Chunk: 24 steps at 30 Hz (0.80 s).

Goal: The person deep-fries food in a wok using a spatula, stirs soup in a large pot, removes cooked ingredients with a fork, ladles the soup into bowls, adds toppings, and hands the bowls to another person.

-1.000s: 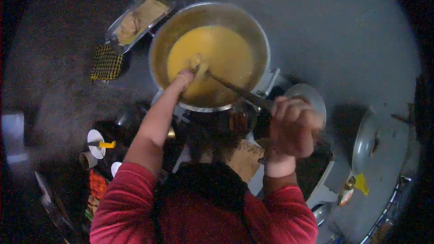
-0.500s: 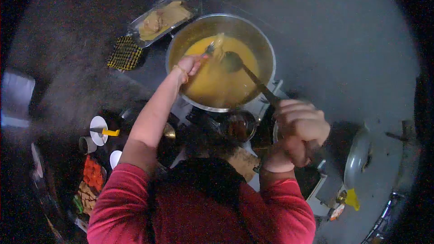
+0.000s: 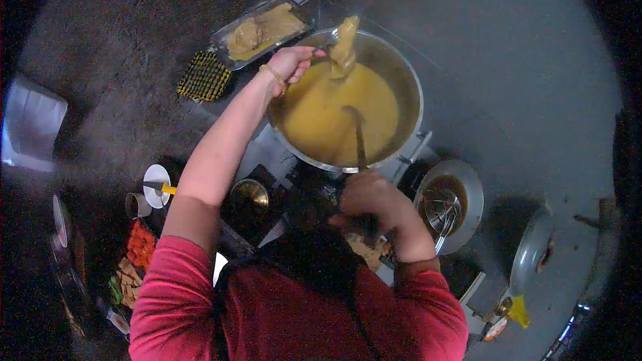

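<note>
Lower centre, the right hand [image 3: 374, 199] is blurred; mid-frame, the ladle's [image 3: 361, 144] head fades into the broth [image 3: 311, 127]. Upper centre, the left hand [image 3: 291, 65] mostly hides its utensil. The bottom edge crops both sleeves [image 3: 170, 294].

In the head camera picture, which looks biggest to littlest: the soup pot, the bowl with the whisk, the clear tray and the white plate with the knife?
1. Soup pot
2. Bowl with the whisk and clear tray: too close to rank
3. White plate
</note>
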Motion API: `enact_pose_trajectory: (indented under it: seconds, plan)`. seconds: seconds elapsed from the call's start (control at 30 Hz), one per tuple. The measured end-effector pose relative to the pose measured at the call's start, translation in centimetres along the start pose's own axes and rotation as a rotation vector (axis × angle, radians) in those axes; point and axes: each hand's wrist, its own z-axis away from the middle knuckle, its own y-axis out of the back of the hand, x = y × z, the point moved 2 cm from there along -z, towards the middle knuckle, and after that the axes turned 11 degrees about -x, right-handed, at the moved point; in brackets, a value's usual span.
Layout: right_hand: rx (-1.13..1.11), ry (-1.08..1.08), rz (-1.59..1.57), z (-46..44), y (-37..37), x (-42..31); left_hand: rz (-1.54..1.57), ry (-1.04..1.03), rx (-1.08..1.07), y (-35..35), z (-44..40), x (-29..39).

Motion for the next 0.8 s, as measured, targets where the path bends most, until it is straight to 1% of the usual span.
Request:
enact_pose_trajectory:
  seconds: [0.03, 0.07, 0.13, 0.17, 0.27, 0.33, 0.43, 0.5, 0.57, 0.63, 0.67, 0.8]
  plan:
    - [0.142, -0.024, -0.002, 0.3, 0.5, -0.2, 0.0, -0.001, 0.004, 0.1, 0.0, -0.1]
    - [0.141, -0.025, -0.001, 1.2, 0.8, 0.0, -0.033, 0.009, 0.021, 0.2, -0.3, -0.5]
    - [-0.189, -0.239, -0.097, 2.8, 0.6, 1.1, -0.066, 0.02, 0.038, 0.4, -1.3, -1.9]
    - [-0.191, -0.229, -0.11, 3.6, 0.6, 1.0, -0.058, 0.039, 0.05, 0.6, -2.2, -3.1]
    - [-0.06, -0.095, -0.154, 4.9, 1.3, -0.5, -0.019, 0.066, 0.07, 0.4, -3.2, -4.9]
    - [0.044, 0.035, -0.177, 5.2, 2.0, -1.7, -0.016, 0.072, 0.1, 0.4, -3.3, -5.5]
    - [0.219, 0.278, -0.201, 4.5, 3.3, -2.8, 0.043, 0.05, 0.102, 1.6, -3.7, -5.8]
    - [0.306, 0.435, -0.218, 3.7, 4.0, -3.3, 0.029, 0.065, 0.117, 1.6, -3.4, -5.3]
    - [0.36, 0.556, -0.232, 3.0, 4.3, -3.6, -0.014, 0.098, 0.17, 1.5, -3.0, -5.2]
    - [0.395, 0.647, -0.244, 2.5, 4.3, -3.8, -0.004, 0.087, 0.134, 1.9, -2.9, -5.5]
    - [0.4, 0.676, -0.248, 2.3, 4.3, -3.9, 0.006, 0.078, 0.1, 1.9, -2.7, -5.5]
    - [0.417, 0.764, -0.25, 1.7, 4.5, -4.1, 0.003, 0.064, 0.109, 1.7, -2.0, -5.3]
